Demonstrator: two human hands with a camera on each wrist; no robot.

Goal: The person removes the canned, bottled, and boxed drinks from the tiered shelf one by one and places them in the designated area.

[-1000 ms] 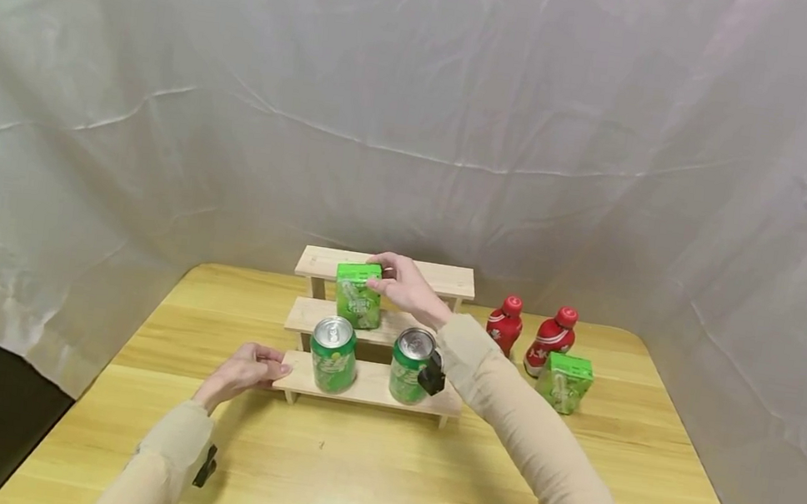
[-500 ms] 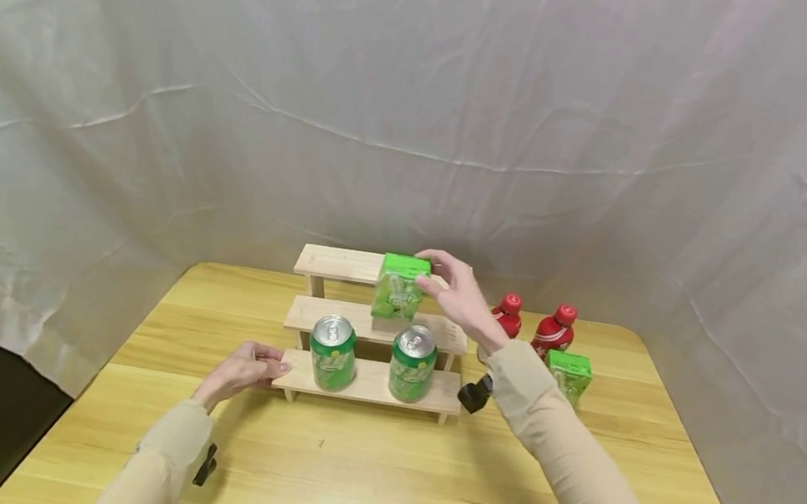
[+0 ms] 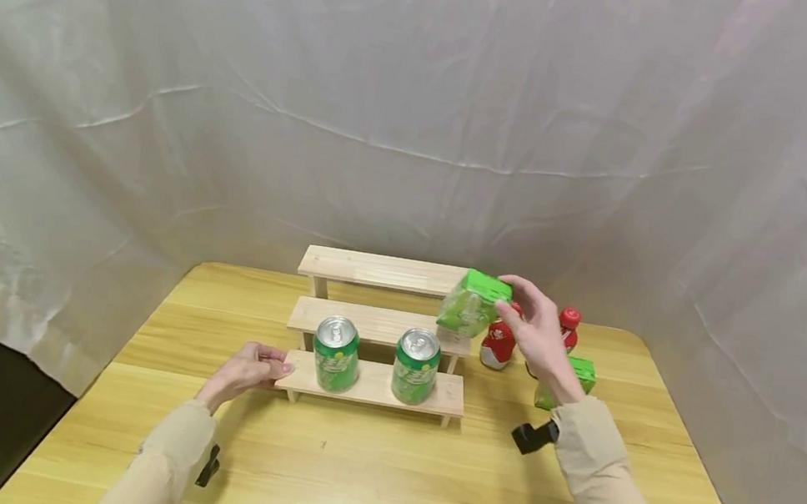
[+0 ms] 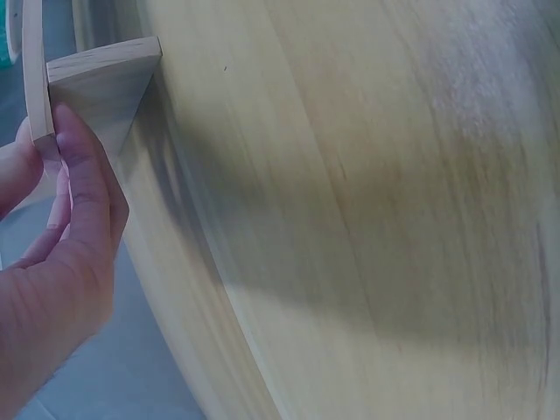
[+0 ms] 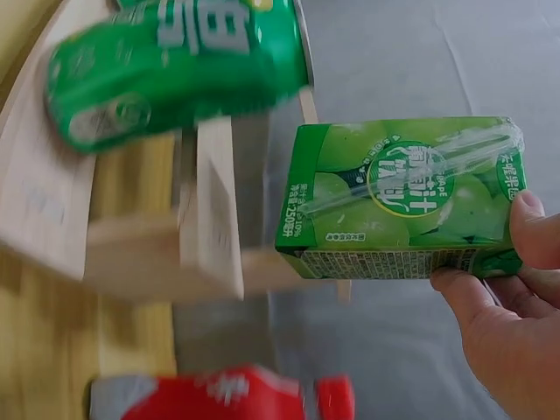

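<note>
A green juice box (image 3: 474,304) hangs tilted in the air by the right end of the middle shelf, and my right hand (image 3: 539,328) grips its top between thumb and fingers. In the right wrist view the juice box (image 5: 402,197) shows a grape picture and clear wrap. My left hand (image 3: 247,369) pinches the left end of the lowest board of the wooden three-step rack (image 3: 372,387); the left wrist view shows thumb and fingers on the board's edge (image 4: 37,79). Two green soda cans, one on the left (image 3: 336,353) and one on the right (image 3: 416,365), stand on that lowest step.
Right of the rack stand a red bottle (image 3: 497,348) and another red bottle (image 3: 569,327), partly behind my right hand. A second green juice box (image 3: 583,373) is partly covered by my right wrist. A grey curtain (image 3: 420,119) hangs behind the wooden table (image 3: 345,480).
My right hand has lifted the juice box off the left part of the middle shelf and carried it right, tilting it. The left hand keeps its hold on the rack.
</note>
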